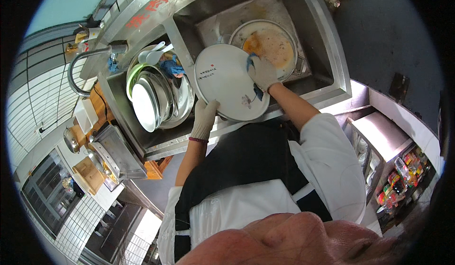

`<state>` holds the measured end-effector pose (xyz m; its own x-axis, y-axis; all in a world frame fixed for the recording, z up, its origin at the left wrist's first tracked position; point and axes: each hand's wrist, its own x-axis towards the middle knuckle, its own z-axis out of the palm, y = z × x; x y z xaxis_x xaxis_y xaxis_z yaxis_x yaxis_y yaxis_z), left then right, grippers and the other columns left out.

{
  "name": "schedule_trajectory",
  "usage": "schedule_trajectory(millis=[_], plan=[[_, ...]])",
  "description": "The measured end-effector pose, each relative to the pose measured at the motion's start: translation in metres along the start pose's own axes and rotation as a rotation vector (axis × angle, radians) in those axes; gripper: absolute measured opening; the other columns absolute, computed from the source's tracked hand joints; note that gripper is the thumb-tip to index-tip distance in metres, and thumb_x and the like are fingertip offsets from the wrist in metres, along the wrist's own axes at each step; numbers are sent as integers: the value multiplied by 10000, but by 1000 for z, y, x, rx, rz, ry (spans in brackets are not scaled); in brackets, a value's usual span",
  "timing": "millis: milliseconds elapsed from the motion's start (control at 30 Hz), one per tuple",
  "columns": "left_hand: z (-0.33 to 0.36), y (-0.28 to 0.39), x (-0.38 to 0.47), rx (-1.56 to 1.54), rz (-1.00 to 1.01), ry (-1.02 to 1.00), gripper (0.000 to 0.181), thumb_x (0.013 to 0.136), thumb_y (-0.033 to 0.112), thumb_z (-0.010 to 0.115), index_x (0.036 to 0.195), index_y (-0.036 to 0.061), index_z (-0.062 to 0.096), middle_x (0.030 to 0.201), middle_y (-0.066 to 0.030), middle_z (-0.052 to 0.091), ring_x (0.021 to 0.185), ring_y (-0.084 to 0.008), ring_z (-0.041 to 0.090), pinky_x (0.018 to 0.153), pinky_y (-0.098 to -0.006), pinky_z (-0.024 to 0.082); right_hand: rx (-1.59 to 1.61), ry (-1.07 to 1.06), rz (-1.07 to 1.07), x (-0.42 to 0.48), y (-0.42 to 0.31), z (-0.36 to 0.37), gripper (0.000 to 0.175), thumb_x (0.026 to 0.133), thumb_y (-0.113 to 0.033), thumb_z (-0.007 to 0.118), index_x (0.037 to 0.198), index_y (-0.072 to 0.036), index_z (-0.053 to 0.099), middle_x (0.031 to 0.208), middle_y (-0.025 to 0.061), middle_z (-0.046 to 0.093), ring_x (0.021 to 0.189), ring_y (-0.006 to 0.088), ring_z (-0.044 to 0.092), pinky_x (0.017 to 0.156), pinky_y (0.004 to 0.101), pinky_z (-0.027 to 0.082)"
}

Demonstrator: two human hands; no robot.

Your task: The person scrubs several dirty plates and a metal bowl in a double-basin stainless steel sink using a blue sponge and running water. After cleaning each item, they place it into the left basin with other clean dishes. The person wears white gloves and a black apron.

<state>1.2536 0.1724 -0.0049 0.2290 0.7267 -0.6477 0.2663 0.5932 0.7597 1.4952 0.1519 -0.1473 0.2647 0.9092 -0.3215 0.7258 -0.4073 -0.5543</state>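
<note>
A large round white plate [227, 83] with a flower print and small dark writing is tilted over the front of the steel sink. My left hand [205, 117], in a pale knit glove, grips its lower left rim. Against the plate's right side rests my gloved right hand [263, 73], with a piece of blue cloth [251, 60] under its fingers. Partly behind the plate, in the right basin [245, 7], sits a round metal pan [284, 48] with handles. Cloudy liquid with orange-brown residue fills it. The right hand overlaps the pan's near side in view.
The left basin holds a stack of metal bowls and plates [145, 105], white spoons [154, 56] and a blue cloth [172, 67]. A curved faucet [73, 71] rises at the left. Metal trays [119, 154] stand beyond the left edge. Bottles [398, 183] crowd the lower right.
</note>
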Motion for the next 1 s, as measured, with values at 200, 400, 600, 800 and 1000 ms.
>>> schedule_trajectory(millis=[200,400,600,800,1000], plan=[[-8,-15,13,-119,-49,14,410,814,124,550,1152,-107,528,968,-137,611,785,-234,645,674,-359,590,-156,-450,42,-54,-9,-25,364,876,-345,533,932,-2,645,880,244,672,822,396,669,753,499,518],[-2,-11,23,-17,-39,18,454,828,160,603,1202,-77,504,1022,-152,610,839,-253,656,672,-366,597,451,-143,-174,-87,-59,-29,379,917,-293,538,1179,-32,624,1139,203,638,1107,353,595,969,443,451],[12,-4,21,128,-34,-24,476,895,209,607,1264,-63,479,1096,-160,606,891,-243,660,696,-353,591,634,53,-327,-49,-86,-23,419,915,-167,510,1310,-33,552,1304,203,563,1244,358,498,1079,442,371],[19,-11,31,0,76,42,466,995,298,526,1256,-87,548,1113,-138,636,958,-190,624,815,-319,519,827,-16,-411,-81,-105,-30,433,901,-115,530,1328,-51,562,1322,183,568,1257,329,504,1116,414,347],[18,-17,15,-205,12,109,525,992,339,544,1292,-90,506,1149,-152,624,1009,-226,629,825,-347,541,657,-226,-541,-107,-49,-56,377,874,-128,553,1233,-79,657,1227,151,641,1119,301,591,1017,421,415]])
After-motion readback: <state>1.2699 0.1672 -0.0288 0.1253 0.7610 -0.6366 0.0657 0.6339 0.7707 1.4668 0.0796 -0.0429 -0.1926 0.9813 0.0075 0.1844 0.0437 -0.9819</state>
